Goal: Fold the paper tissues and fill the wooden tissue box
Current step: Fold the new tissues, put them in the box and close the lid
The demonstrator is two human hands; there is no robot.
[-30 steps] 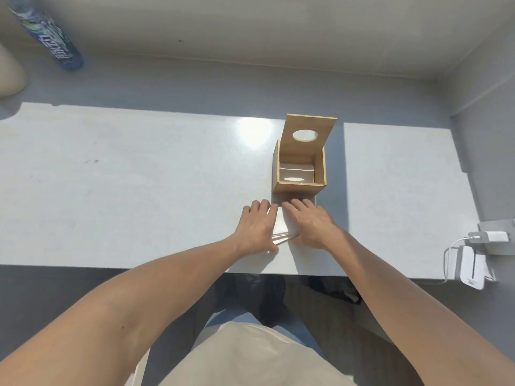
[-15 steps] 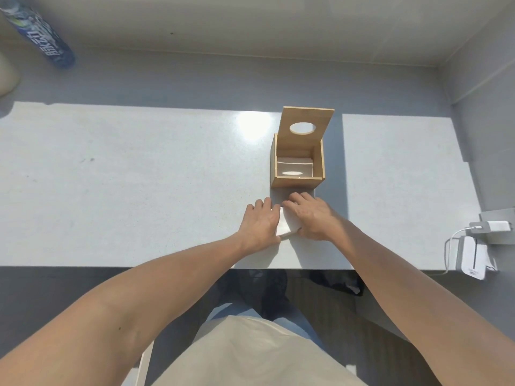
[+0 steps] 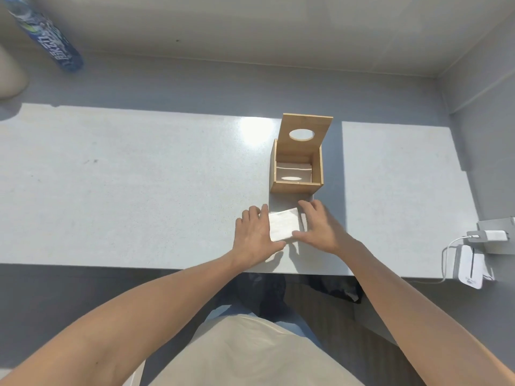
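Observation:
A folded white paper tissue (image 3: 284, 224) lies flat on the pale table (image 3: 139, 185), near its front edge. My left hand (image 3: 255, 235) rests against the tissue's left side, fingers spread and flat. My right hand (image 3: 320, 227) touches its right side and near corner, fingers apart. Just behind stands the wooden tissue box (image 3: 296, 168), its lid with an oval hole tipped up and back. White folded tissues lie at the bottom inside the box.
A blue bottle (image 3: 47, 37) lies at the far left beyond the table. A white charger and cable (image 3: 473, 246) with a white device sit at the right edge. The wall corner closes off the right side.
My hands have drawn apart, so the folded tissue between them is now in plain sight. The view has shifted slightly; the box has not moved.

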